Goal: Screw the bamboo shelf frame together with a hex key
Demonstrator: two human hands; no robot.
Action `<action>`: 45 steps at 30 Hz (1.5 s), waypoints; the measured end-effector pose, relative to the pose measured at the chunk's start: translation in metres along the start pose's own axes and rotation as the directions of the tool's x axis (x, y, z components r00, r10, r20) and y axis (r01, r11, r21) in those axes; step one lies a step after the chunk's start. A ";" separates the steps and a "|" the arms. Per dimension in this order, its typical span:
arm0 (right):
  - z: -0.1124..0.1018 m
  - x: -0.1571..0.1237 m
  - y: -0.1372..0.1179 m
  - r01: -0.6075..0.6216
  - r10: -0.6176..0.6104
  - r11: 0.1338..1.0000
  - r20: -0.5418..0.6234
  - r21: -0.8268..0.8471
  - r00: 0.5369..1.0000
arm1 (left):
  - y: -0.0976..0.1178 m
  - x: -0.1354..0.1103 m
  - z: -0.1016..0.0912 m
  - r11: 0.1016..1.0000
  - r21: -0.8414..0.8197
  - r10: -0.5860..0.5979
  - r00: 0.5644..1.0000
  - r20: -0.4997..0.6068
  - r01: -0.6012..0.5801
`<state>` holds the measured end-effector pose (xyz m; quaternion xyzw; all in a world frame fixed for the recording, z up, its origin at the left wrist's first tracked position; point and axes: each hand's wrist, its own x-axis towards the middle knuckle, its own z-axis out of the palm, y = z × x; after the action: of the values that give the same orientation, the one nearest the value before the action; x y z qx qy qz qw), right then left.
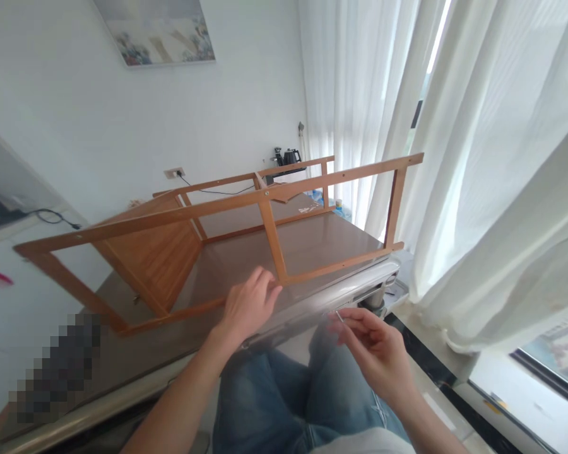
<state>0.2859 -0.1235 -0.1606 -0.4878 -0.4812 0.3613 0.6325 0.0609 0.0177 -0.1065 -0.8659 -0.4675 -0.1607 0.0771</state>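
A bamboo-coloured wooden frame of rails and uprights (269, 217) lies tilted across a brown tabletop (284, 252), with a wooden panel (146, 258) joined at its far left. My left hand (250, 306) rests its fingertips on the frame's lower rail near a corner joint, without a visible grip. Over my knees, my right hand (373, 343) pinches a thin metal pin (339, 317) between thumb and fingertips. That pin is too small to identify more exactly.
A chrome table edge (322, 309) runs just beyond my jeans-clad knees (284, 391). Long white curtains (478, 157) hang at the right. A black kettle (291, 156) stands at the far end, and a wall socket (174, 173) has a dark cord running down from it.
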 end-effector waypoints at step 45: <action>0.036 0.049 -0.048 0.675 -0.643 0.639 0.224 -0.370 0.732 | -0.012 0.014 -0.071 0.942 0.120 0.319 0.721 -0.615 -0.314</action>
<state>0.2638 -0.0811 -0.1000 -0.3914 -0.7146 0.0086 0.5798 0.0436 0.0156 -0.0354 -0.8291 -0.2610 -0.4219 0.2577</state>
